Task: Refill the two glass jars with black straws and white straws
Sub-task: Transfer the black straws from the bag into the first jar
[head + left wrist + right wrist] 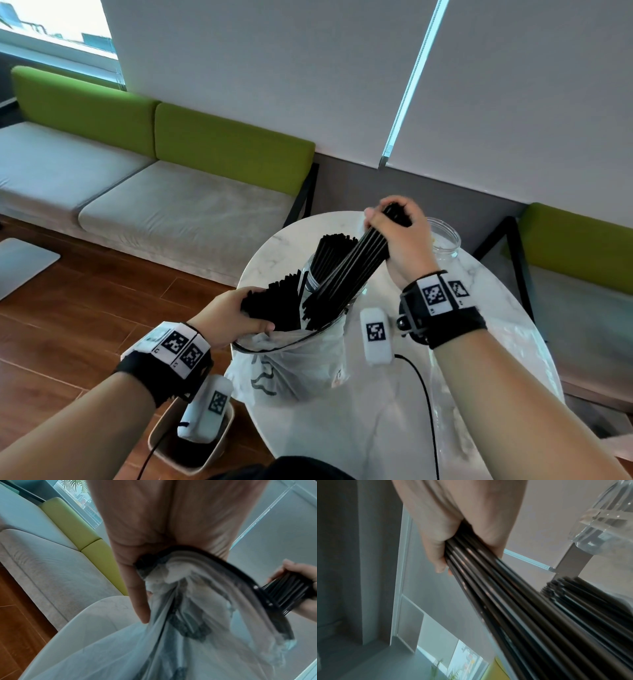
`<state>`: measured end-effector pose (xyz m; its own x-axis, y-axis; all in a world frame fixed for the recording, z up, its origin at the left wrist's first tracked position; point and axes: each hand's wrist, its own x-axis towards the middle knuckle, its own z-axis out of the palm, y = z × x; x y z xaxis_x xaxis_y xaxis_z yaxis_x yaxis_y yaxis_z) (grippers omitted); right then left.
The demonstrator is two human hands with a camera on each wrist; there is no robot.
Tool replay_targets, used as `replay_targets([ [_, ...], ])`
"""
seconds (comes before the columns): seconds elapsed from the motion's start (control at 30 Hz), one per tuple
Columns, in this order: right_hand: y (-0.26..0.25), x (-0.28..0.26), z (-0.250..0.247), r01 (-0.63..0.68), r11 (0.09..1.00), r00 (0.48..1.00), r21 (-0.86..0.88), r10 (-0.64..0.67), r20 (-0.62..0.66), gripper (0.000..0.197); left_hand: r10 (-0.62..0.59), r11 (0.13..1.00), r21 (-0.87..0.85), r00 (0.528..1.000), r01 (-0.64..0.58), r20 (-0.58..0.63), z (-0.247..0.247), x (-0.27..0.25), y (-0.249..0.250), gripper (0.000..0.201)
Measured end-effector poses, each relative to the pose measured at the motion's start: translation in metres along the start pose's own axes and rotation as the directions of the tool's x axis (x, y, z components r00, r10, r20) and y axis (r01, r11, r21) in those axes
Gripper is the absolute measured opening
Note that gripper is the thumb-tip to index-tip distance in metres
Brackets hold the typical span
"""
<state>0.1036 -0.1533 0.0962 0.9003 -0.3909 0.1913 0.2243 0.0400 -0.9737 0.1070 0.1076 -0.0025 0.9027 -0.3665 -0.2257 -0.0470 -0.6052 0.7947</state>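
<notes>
Right hand [399,236] grips black straws [356,267] above the bag [294,363]; left hand [227,313] clutches the bag's rim.

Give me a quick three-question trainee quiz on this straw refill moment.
1. True or false: the right hand grips a bundle of black straws.
2. What does the left hand hold? A) the plastic bag's mouth B) the empty glass jar C) a cable
3. Fill in: the jar behind the right hand holds ____ straws.

Key: 1 true; 2 A; 3 no
</notes>
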Motion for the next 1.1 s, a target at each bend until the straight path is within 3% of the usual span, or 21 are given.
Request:
replay_targets([
  [0.2, -0.023, 0.021, -0.028, 0.043, 0.959, 0.978, 0.282, 0.017, -0.207, 0.021, -0.007, 1.0, 0.002, 1.0, 0.007, 0.009, -0.002, 0.0, 0.004, 0.062],
  [0.4, -0.021, 0.036, -0.042, 0.132, 0.952, 0.936, 0.276, -0.027, -0.352, 0.022, -0.01, 1.0, 0.025, 1.0, 0.01, 0.017, -0.002, 0.001, 0.006, 0.066],
  [0.7, -0.016, 0.031, -0.021, 0.188, 0.98, 0.961, 0.062, -0.17, -0.216, 0.023, -0.013, 0.999, 0.031, 1.0, 0.012, 0.026, -0.004, 0.001, 0.003, 0.07],
  [1.1, -0.032, 0.028, -0.018, 0.265, 0.964, 0.959, -0.031, -0.266, -0.092, 0.023, -0.013, 0.999, 0.034, 0.999, 0.011, 0.048, -0.004, 0.004, 0.003, 0.068],
])
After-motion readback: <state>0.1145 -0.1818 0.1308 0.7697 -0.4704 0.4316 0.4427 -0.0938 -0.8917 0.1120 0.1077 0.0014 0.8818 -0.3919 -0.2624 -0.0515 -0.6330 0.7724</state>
